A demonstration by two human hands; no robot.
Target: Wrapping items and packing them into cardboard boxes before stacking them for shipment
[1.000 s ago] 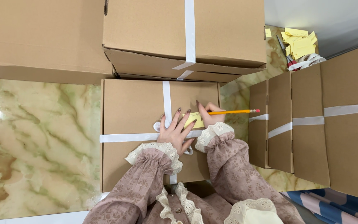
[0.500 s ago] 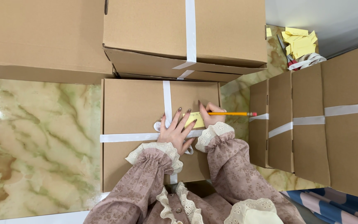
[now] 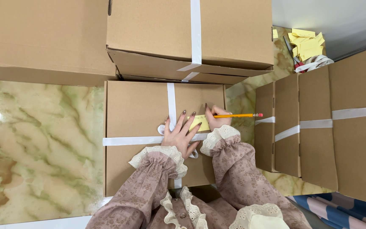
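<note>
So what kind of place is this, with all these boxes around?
Probably a packing or gift-wrapping workspace: ribbon-tied cardboard boxes crowd a marbled table, yellow paper slips lie in the corner, and the right hand holds a pencil over a yellow note.

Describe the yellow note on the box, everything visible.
The yellow note is a small rectangular slip of paper lying flat, slightly tilted, on the box lid, just right of where the white ribbon crosses. The left hand pins its left edge with spread fingers; the right hand holds a yellow pencil with its tip at the note. Faint writing shows along its top.
</note>
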